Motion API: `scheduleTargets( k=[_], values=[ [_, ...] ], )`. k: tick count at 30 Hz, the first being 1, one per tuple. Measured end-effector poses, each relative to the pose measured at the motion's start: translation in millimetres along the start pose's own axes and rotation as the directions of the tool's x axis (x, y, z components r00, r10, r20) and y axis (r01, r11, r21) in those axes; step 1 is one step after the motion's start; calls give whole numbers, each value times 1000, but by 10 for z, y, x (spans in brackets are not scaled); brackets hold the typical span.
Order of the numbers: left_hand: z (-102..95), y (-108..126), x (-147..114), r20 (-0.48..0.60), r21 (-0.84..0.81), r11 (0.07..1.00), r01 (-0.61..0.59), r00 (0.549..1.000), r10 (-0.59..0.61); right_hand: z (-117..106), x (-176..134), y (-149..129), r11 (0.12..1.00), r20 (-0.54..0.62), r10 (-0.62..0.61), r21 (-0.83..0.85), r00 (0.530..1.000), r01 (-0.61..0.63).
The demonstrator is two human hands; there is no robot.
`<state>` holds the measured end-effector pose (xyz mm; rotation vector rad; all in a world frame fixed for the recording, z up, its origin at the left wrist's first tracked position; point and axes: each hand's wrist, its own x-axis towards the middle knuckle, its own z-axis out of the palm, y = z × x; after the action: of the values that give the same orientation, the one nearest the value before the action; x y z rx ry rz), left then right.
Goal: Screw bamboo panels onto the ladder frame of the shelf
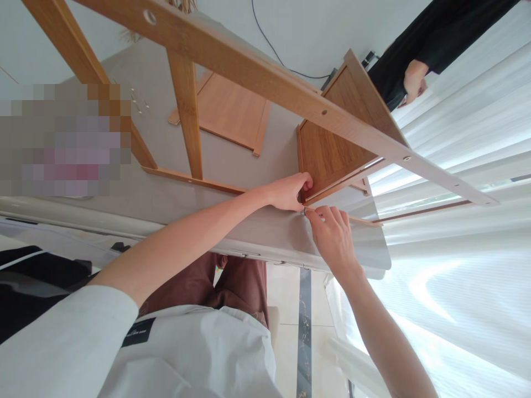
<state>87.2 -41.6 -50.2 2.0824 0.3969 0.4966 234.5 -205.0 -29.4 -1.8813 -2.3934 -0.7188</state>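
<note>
L hand (289,192) grips the wooden panel (332,160) at its lower corner by the bottom rail (224,187), R hand (334,235) pinching a small metal piece (305,211) there, so if L grip slackens, panel prob. tilts & joint misaligns w/ rail

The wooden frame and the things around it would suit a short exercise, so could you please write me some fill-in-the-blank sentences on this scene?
The right hand is nearer than the left hand to the white ____ hanging at the picture's right.
In the picture, the flat-lying panel is to the ____ of the standing panel.
The frame is made of ____.
The other person's sleeve is coloured ____.

Missing words: curtain; left; wood; black.
</note>
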Motion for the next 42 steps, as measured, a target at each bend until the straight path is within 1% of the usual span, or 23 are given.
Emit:
scheduleTargets(
  k=[8, 12, 19, 25, 30, 38, 42],
  values=[
    [8, -19, 7, -9, 4, 1000, -6, 1000, 6, 43, -24, 14, 1000, -64, 11, 21, 998, -9],
    [16, -35, 13, -14, 5, 1000, -9, 1000, 9, 65, -36, 24, 998, -72, 23, 53, 997, -19],
    [28, -50, 25, -10, 4, 1000, -2, 1000, 2, 99, -55, 49, 984, -74, 63, 172, 995, -50],
    [13, -17, 14, -8, 5, 1000, 5, 1000, -5, 134, -94, 19, 982, -103, 93, 176, 990, -74],
    [4, -2, -1, -13, 10, 1000, -4, 1000, 4, 179, -154, -22, 967, -119, 136, 230, 984, -106],
    [2, 20, -5, -11, 17, 1000, 2, 1000, -2, 240, -203, -16, 926, -85, 239, 321, 967, -201],
    [4, 20, -2, -8, 4, 1000, 8, 1000, -8, 228, -190, 9, 912, -69, 243, 355, 968, -204]
  ],
)
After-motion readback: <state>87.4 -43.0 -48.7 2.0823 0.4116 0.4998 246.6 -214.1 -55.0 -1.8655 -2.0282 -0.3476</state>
